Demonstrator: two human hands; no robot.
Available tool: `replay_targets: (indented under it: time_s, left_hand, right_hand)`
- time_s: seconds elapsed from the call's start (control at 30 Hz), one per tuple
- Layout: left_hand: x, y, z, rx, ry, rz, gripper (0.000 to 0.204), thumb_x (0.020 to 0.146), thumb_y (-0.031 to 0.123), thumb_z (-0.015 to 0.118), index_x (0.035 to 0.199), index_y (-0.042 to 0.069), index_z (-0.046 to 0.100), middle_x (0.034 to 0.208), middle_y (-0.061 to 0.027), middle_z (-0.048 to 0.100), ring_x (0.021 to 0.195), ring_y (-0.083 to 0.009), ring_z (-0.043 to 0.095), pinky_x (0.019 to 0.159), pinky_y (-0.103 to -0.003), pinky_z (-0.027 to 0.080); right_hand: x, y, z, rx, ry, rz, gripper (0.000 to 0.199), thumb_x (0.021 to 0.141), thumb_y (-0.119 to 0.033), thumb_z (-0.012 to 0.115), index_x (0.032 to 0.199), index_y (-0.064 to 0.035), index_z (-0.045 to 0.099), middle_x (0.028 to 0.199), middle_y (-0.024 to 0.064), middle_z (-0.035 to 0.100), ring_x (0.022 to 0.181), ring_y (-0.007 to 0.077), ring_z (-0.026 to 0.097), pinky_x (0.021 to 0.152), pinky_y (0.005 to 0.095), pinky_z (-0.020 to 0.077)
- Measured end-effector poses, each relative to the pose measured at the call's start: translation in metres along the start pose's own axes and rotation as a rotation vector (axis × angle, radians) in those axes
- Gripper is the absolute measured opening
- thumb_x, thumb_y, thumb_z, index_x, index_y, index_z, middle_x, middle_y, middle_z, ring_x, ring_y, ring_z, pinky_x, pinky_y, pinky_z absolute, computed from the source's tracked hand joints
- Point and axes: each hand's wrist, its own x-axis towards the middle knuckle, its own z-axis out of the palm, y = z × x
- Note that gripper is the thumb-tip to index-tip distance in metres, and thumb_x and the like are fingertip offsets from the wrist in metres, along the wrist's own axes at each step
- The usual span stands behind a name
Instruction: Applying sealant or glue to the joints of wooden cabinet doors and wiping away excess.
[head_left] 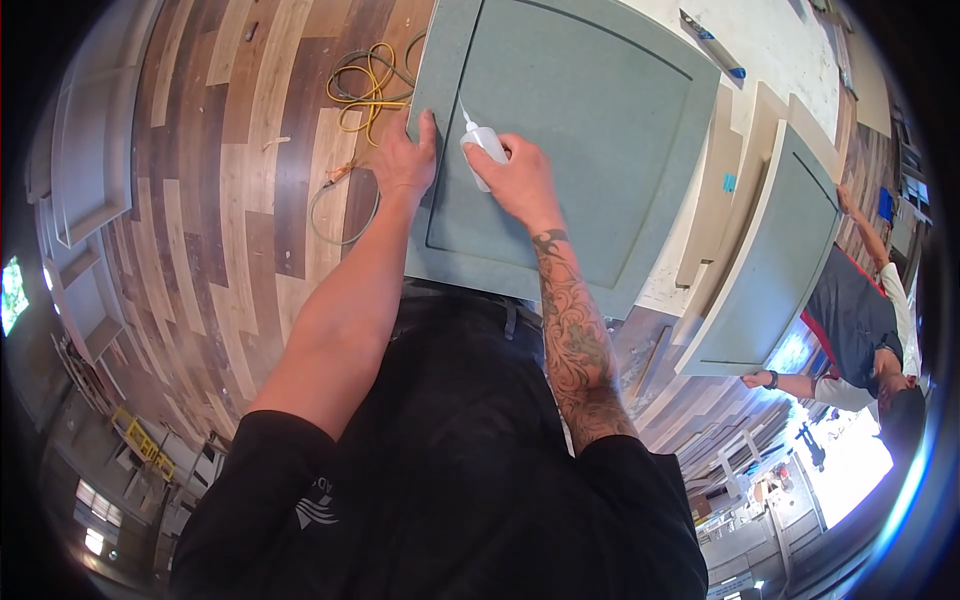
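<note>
In front of me lies a grey-green cabinet door (580, 150) with a recessed panel and a raised frame. My right hand (520, 180) is closed around a white squeeze bottle (484, 150), its thin nozzle aimed at the inner seam along the left side of the frame. Whether the tip touches the seam I cannot tell. My left hand (404, 155) grips the door's left edge, thumb on top and fingers over the side, partly hidden.
A yellow and grey cord (372, 85) lies coiled on the wood-plank floor (250, 130) at left. To the right, another person (865, 310) holds a second grey-green door (775, 255). A blue-ended tool (715, 45) lies on the white tabletop (790, 50) beyond.
</note>
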Motion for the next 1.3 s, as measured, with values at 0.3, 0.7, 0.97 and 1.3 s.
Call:
replay_targets:
  time_s: [0.3, 0.7, 0.97, 1.3]
  left_hand:
    - [0.003, -0.001, 0.003, 0.002, 0.031, 0.020, 0.062, 0.100, 0.058, 0.048, 0.137, 0.009, 0.059, 0.126, -0.0225, 0.065, 0.118, -0.0422, 0.061, 0.098, -0.051, 0.048]
    - [0.005, 0.001, 0.002, -0.004, 0.010, 0.017, 0.059, 0.101, 0.057, 0.048, 0.135, 0.010, 0.061, 0.126, -0.0219, 0.066, 0.117, -0.0422, 0.061, 0.098, -0.051, 0.048]
    - [0.006, 0.000, 0.004, 0.003, -0.007, -0.013, 0.057, 0.101, 0.056, 0.047, 0.135, 0.012, 0.061, 0.126, -0.0215, 0.065, 0.118, -0.0419, 0.060, 0.099, -0.050, 0.047]
    - [0.009, 0.002, 0.001, -0.008, -0.019, -0.004, 0.056, 0.101, 0.055, 0.047, 0.133, 0.012, 0.063, 0.125, -0.0219, 0.066, 0.117, -0.0424, 0.061, 0.098, -0.051, 0.047]
  right_hand:
    - [-0.003, 0.000, 0.000, -0.024, -0.025, 0.008, 0.053, 0.083, -0.044, 0.074, 0.105, 0.0043, 0.072, 0.086, 0.0191, 0.075, 0.084, 0.0317, 0.074, 0.078, 0.0405, 0.0562]
    - [-0.006, 0.006, 0.003, -0.039, -0.045, 0.004, 0.054, 0.083, -0.046, 0.075, 0.105, 0.0045, 0.073, 0.087, 0.0186, 0.075, 0.081, 0.0276, 0.074, 0.075, 0.0382, 0.0562]
    - [-0.011, 0.005, 0.004, -0.032, -0.066, 0.013, 0.049, 0.084, -0.042, 0.073, 0.100, 0.0035, 0.072, 0.087, 0.0198, 0.074, 0.084, 0.0349, 0.073, 0.078, 0.0425, 0.0555]
    - [-0.013, 0.011, 0.006, -0.051, -0.078, 0.001, 0.048, 0.083, -0.042, 0.073, 0.099, 0.0035, 0.071, 0.088, 0.0220, 0.073, 0.086, 0.0385, 0.072, 0.078, 0.0445, 0.0548]
